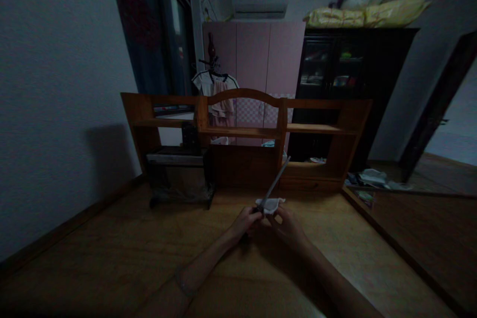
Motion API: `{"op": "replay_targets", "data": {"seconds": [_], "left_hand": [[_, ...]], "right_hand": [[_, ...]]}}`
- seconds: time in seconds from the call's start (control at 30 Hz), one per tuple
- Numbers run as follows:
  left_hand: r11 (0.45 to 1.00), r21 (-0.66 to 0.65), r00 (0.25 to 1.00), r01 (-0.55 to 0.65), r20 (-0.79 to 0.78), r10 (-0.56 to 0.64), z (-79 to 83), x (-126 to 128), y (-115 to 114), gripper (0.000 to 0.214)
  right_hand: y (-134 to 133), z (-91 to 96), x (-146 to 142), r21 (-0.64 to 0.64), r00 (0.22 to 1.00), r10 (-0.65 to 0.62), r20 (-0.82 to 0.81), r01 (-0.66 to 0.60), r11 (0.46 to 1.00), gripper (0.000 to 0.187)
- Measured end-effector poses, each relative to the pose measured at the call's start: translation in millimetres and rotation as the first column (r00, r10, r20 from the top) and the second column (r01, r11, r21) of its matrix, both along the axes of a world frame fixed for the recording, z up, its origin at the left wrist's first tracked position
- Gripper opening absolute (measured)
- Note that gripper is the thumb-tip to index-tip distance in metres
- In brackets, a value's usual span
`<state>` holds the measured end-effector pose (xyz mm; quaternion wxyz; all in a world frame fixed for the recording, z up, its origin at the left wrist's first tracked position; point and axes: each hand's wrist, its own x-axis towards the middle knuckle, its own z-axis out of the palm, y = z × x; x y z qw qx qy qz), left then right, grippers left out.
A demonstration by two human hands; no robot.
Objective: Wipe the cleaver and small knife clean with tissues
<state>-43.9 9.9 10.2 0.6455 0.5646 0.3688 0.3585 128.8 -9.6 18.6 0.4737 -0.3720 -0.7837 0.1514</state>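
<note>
In the dim head view, my left hand is closed around the dark handle of a long, thin knife. Its grey blade slants up and away to the right. My right hand pinches a small white cloth close beside the handle end. The cloth lies against the lower part of the blade; whether it wraps around it I cannot tell. Both hands are held near each other above the pale wooden surface.
A wooden shelf unit stands across the far side of the surface. At its left is a dark heater-like appliance. A raised edge runs along the right, with the floor beyond. A wall bounds the left.
</note>
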Motion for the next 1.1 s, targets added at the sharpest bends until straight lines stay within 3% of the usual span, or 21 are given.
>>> {"op": "replay_targets", "data": {"seconds": [0.33,0.53,0.7,0.83,0.93,1.1], "left_hand": [[0.985,-0.168,0.969,0.042,0.246,0.0,-4.2,6,-2,0.019],[0.971,-0.213,0.945,0.112,0.326,-0.037,-1.7,5,-2,0.02],[0.952,-0.275,0.955,0.138,0.292,-0.054,-2.5,3,-4,0.026],[0.896,-0.382,0.951,0.228,0.286,-0.119,-5.0,-1,-3,0.037],[0.856,-0.423,0.917,0.297,0.375,-0.133,-5.7,-5,-3,0.037],[0.908,-0.326,0.869,0.264,0.49,-0.077,0.6,-10,-1,0.02]], "right_hand": [[2,-2.4,-1,0.143,0.987,-0.161,0.007,0.158,0.977,0.014],[-5,4.1,-1,0.258,0.985,-0.169,-0.037,0.173,0.951,0.02],[-10,11.0,-6,0.385,0.989,-0.129,0.072,0.092,0.918,0.019],[-9,12.1,-9,0.382,0.989,-0.076,0.13,0.021,0.924,0.028],[-6,9.1,-8,0.382,0.985,-0.095,0.147,0.033,0.924,0.035],[0,1.7,-5,0.309,0.992,-0.116,0.053,0.094,0.946,0.03]]}}
